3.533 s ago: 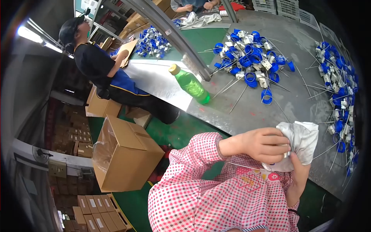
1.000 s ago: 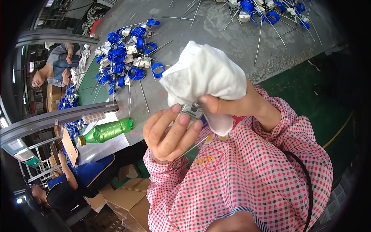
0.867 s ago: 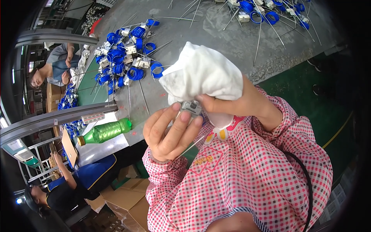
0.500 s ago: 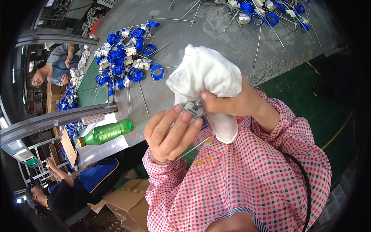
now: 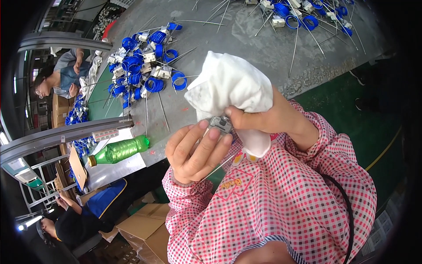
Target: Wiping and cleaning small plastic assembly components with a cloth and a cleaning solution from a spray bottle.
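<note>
Between the fingertips of my left hand point(image 5: 198, 152) sits a small grey block-shaped part point(image 5: 220, 125) with a slotted face. A thin metal rod point(image 5: 218, 168) shows below those fingers, angled toward my wrist; its join to the part is hidden. My right hand point(image 5: 259, 119) is closed on a bunched white cloth point(image 5: 235, 83), whose lower end hangs down. The right thumb presses the cloth close to the part's upper edge. Most of the right fingers are covered by the cloth.
A heap of blue coiled parts point(image 5: 134, 66) with pale blocks and thin rods lies on the grey table point(image 5: 211, 39). More coils point(image 5: 307, 20) lie far right. A green bottle point(image 5: 121, 151) rests on its side at left. Two people work at left. Cardboard boxes point(image 5: 143, 224) stand below.
The cloth and my right hand have shifted slightly left. My left hand has barely moved and still holds the grey part. The person at lower left has moved arms and head.
</note>
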A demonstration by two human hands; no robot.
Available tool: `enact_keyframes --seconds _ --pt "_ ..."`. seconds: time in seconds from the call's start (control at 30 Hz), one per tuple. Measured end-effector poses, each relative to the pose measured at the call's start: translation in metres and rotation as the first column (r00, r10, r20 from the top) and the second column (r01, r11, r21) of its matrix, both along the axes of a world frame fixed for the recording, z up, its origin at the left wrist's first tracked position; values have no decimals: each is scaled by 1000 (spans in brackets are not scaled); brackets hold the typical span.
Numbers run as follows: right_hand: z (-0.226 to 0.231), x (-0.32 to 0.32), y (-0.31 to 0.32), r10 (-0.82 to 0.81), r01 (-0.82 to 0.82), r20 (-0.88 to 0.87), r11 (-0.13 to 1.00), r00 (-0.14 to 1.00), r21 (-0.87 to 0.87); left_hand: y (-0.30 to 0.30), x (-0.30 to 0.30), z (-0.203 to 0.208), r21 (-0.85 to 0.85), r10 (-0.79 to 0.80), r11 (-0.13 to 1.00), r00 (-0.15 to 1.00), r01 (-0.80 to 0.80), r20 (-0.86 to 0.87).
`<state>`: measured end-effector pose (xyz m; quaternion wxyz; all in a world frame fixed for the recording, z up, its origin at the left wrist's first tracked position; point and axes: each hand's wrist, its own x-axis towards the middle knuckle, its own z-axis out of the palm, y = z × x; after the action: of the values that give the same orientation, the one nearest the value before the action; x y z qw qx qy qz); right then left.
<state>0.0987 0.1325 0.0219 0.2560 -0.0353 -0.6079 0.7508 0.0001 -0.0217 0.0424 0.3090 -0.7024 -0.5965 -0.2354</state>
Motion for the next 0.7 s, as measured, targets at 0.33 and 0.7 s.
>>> enact_keyframes --seconds 0.33,0.7 --pt "-5 -2 1 16 -17 -35 999 999 -47 -3 0 0 -3 -3 1000 999 4 32" --pt "-2 3 3 140 -138 30 989 990 -44 -3 -2 -1 16 3 1000 1000 -3 28"
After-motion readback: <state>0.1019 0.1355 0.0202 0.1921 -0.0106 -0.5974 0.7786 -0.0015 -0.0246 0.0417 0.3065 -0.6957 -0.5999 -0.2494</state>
